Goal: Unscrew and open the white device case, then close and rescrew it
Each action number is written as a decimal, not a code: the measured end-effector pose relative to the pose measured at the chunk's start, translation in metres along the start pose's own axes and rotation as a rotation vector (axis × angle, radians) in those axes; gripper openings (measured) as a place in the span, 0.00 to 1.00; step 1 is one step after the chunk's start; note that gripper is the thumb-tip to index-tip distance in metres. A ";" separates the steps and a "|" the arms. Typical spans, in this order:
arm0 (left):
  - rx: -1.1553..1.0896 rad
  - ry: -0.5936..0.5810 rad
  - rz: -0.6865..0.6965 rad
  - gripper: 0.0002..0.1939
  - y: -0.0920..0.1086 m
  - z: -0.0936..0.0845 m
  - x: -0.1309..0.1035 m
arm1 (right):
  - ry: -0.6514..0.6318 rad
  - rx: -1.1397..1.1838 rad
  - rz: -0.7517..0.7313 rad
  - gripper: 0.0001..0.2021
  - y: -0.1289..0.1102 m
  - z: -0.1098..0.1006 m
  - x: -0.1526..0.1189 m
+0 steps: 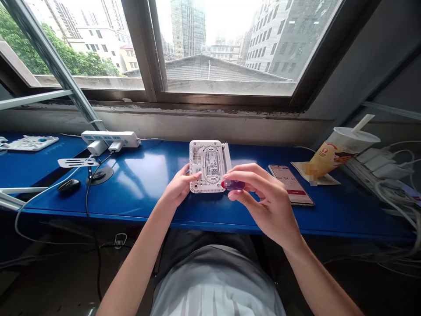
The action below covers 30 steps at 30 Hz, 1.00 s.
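A white router point(196, 159) is held up over the blue desk, its vented back with a printed label and QR code facing me. My left hand point(177, 186) grips its left edge, thumb on the vented face and the other fingers hidden behind. Between thumb and fingers, my right hand point(263, 193) pinches a screwdriver point(235, 184) with a dark purple, red-ended handle. The screwdriver points at the router's lower right corner; whether its tip sits in a screw hole I cannot tell. Along the router's right side runs a white antenna point(226, 157).
Right of my hands lies a phone point(292, 186) showing a timer. Beyond it a drink cup point(342, 149) stands on a napkin point(329, 180), near white adapters point(378, 164). To the left are a power strip point(126, 138), a black mouse point(69, 186) and loose cables.
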<state>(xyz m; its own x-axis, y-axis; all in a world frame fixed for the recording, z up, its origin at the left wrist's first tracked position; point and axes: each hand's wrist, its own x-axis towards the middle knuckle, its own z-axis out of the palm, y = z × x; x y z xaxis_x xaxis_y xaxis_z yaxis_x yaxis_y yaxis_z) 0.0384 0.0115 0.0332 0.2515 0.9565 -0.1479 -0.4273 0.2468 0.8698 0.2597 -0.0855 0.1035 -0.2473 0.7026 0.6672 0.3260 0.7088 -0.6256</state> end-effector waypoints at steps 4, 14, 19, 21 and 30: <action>-0.003 0.002 0.000 0.30 0.000 -0.001 0.001 | 0.046 -0.013 -0.151 0.14 -0.001 0.005 -0.002; -0.002 0.015 -0.002 0.34 -0.001 -0.002 0.001 | 0.173 -0.290 -0.288 0.15 -0.003 -0.011 -0.002; -0.015 0.031 -0.005 0.35 -0.002 -0.004 0.001 | 0.284 -0.504 -0.371 0.14 0.000 -0.027 -0.003; -0.014 0.045 -0.007 0.34 -0.002 -0.003 0.001 | 0.306 -0.595 -0.440 0.14 0.002 -0.031 -0.005; 0.016 0.087 -0.025 0.31 0.001 0.002 -0.002 | 0.194 -0.809 -0.396 0.16 0.038 -0.038 -0.026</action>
<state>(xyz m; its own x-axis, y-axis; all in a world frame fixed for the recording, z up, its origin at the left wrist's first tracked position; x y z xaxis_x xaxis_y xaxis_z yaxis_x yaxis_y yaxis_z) 0.0395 0.0099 0.0358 0.1849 0.9601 -0.2099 -0.4078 0.2693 0.8725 0.3136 -0.0790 0.0774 -0.3437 0.3431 0.8742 0.8066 0.5845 0.0877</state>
